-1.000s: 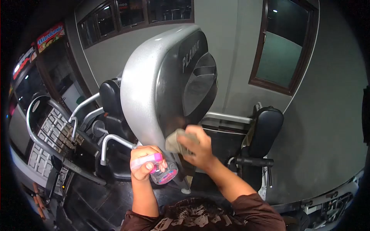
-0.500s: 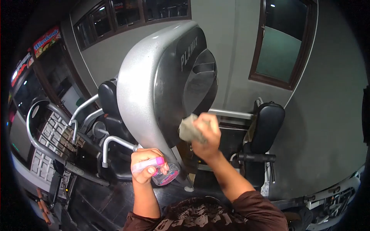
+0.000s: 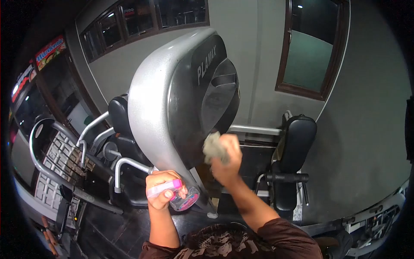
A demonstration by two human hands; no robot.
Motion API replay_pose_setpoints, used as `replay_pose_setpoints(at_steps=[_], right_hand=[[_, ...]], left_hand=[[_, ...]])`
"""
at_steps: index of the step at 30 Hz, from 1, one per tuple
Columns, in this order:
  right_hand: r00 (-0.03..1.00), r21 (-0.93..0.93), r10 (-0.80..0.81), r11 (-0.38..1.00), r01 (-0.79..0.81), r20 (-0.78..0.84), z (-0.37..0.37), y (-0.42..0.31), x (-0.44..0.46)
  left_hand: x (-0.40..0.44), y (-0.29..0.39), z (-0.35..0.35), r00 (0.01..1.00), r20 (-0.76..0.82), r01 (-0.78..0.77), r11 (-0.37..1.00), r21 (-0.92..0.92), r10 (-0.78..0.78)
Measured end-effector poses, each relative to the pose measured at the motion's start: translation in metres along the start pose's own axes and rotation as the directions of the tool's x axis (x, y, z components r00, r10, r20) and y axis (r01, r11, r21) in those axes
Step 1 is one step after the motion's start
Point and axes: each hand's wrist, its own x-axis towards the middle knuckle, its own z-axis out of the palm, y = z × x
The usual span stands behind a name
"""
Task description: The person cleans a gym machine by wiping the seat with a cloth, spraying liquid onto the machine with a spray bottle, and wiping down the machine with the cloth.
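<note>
A clear spray bottle with a pink and white trigger head is gripped in my left hand, low in front of the machine. My right hand is closed on a crumpled grey-green cloth, which is by the lower right edge of the machine's dark side panel; whether it touches the panel cannot be made out. The tall silver housing of the machine, marked PLAMAX, rises behind both hands.
A black padded seat with a foam roller stands at the right. Bent silver handlebars and another black pad are at the left. Behind are a grey wall and a brown-framed window.
Compared with a second ago, my right hand and the cloth are further right and slightly higher. My left hand still holds the bottle in nearly the same place. The view has shifted slightly.
</note>
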Motion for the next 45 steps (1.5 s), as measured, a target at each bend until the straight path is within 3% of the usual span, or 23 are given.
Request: replay_pose_setpoints(at_steps=[3,5,7,8,11,13,15,16,17,18,22,25,27,28,29,31,33,34,35,38,40,43,45], right_hand=[[0.959,0.048,-0.127,0.992,0.119,0.253,-0.003,-0.02,-0.025],[0.941,0.012,-0.216,0.975,0.221,0.261,-0.006,-0.011,-0.018],[0.976,-0.044,-0.201,0.978,0.205,0.081,-0.007,-0.001,0.01],[0.993,-0.13,-0.121,0.984,0.12,0.001,-0.009,0.011,0.022],[0.934,-0.016,0.298,0.951,-0.307,-0.197,-0.011,0.04,0.05],[0.887,0.204,0.413,0.905,-0.374,-0.208,-0.005,0.046,0.048],[0.94,0.074,0.268,0.963,-0.258,-0.21,0.0,0.03,0.033],[0.94,0.049,0.312,0.95,-0.308,-0.137,0.002,0.021,0.02],[0.993,-0.041,0.095,0.994,-0.098,-0.066,-0.003,0.018,0.01],[1.0,-0.074,0.022,0.997,-0.021,0.004,-0.004,0.009,0.001],[0.96,0.036,-0.14,0.99,0.135,0.242,-0.013,0.012,-0.019],[0.976,-0.132,-0.22,0.967,0.219,0.009,-0.013,0.042,0.018],[0.975,0.025,0.183,0.983,-0.181,-0.125,-0.011,0.061,0.039],[0.953,-0.015,0.274,0.96,-0.278,-0.129,-0.016,0.066,0.048],[0.873,0.183,0.473,0.875,-0.449,-0.118,-0.015,0.065,0.05],[0.872,0.285,0.46,0.869,-0.404,-0.167,-0.003,0.052,0.042],[0.939,0.094,0.301,0.953,-0.289,-0.164,0.001,0.035,0.022],[0.996,-0.096,0.041,0.994,-0.048,-0.077,-0.006,0.03,0.015],[0.998,-0.075,-0.065,0.995,0.065,0.002,-0.007,0.034,-0.001],[0.98,0.114,-0.029,0.993,0.006,0.196,-0.014,0.029,-0.025],[0.967,0.128,-0.149,0.984,0.124,0.206,-0.022,0.05,-0.011],[1.0,-0.037,-0.018,0.999,0.017,-0.016,-0.021,0.081,0.022],[0.93,0.099,0.35,0.935,-0.34,-0.114,-0.021,0.088,0.04]], left_hand=[[0.0,0.0,0.002,1.0,-0.025,0.002,1.0,0.031,-0.001],[0.001,0.001,0.006,0.998,-0.062,0.013,0.998,0.069,-0.009],[-0.001,-0.001,0.002,1.0,-0.025,0.001,0.999,0.037,0.0],[-0.001,-0.001,0.001,1.0,-0.01,-0.007,1.0,0.022,0.007],[0.0,0.001,0.003,1.0,-0.019,0.003,0.999,0.039,-0.002],[-0.001,0.001,0.003,1.0,-0.024,0.003,0.999,0.04,-0.002],[0.0,0.002,0.004,1.0,-0.027,-0.002,0.999,0.046,0.003],[0.001,0.003,0.004,1.0,-0.028,-0.006,0.999,0.053,0.008],[0.002,0.003,0.005,1.0,-0.028,-0.01,0.998,0.059,0.011],[0.001,0.002,0.004,1.0,-0.029,-0.008,0.998,0.059,0.01],[0.0,0.001,0.005,0.999,-0.047,-0.002,0.998,0.064,0.005],[0.001,0.003,0.007,0.999,-0.052,-0.001,0.998,0.059,0.004],[0.001,0.002,0.007,0.998,-0.055,0.008,0.999,0.051,-0.005],[0.001,0.002,0.007,0.998,-0.056,0.014,0.999,0.046,-0.012],[0.0,0.002,0.007,0.998,-0.056,0.011,0.999,0.044,-0.009],[0.0,0.0,0.007,0.998,-0.059,0.002,0.999,0.04,0.0],[0.0,0.0,0.007,0.998,-0.065,0.002,0.999,0.046,0.001],[0.0,0.001,0.006,0.998,-0.066,0.001,0.999,0.051,0.002],[0.001,0.001,0.007,0.998,-0.066,-0.001,0.998,0.055,0.004],[0.001,0.002,0.011,0.995,-0.101,0.006,0.997,0.08,0.002],[0.001,0.0,0.011,0.995,-0.101,-0.019,0.996,0.086,0.028],[0.001,-0.002,0.009,0.996,-0.09,-0.019,0.999,0.041,0.022],[0.002,-0.001,0.01,0.995,-0.094,-0.02,0.999,0.043,0.024]])
